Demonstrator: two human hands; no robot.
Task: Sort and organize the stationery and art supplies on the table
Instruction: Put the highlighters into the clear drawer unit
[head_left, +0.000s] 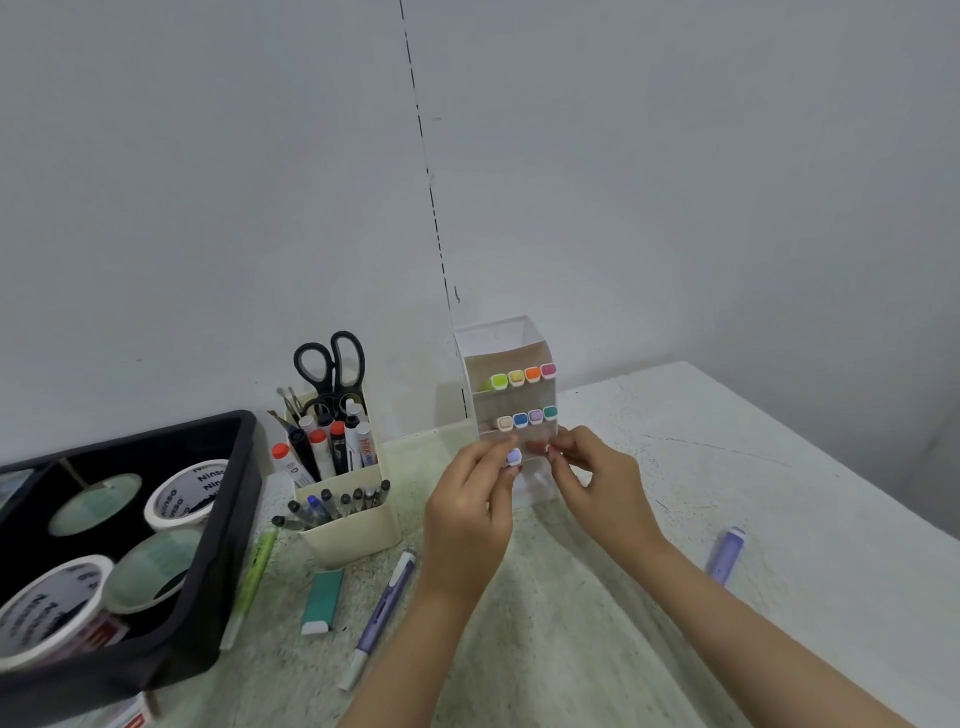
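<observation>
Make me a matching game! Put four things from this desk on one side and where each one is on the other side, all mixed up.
Things:
1. black scissors
2. white tape rolls
3. teal eraser
4. lilac-capped marker

Places:
A. lying flat on the table
B. pinched by the left hand
C. standing in the cream pen holder
D. inside the black tray

Right pairs: 1-C, 2-D, 3-A, 4-B.
</observation>
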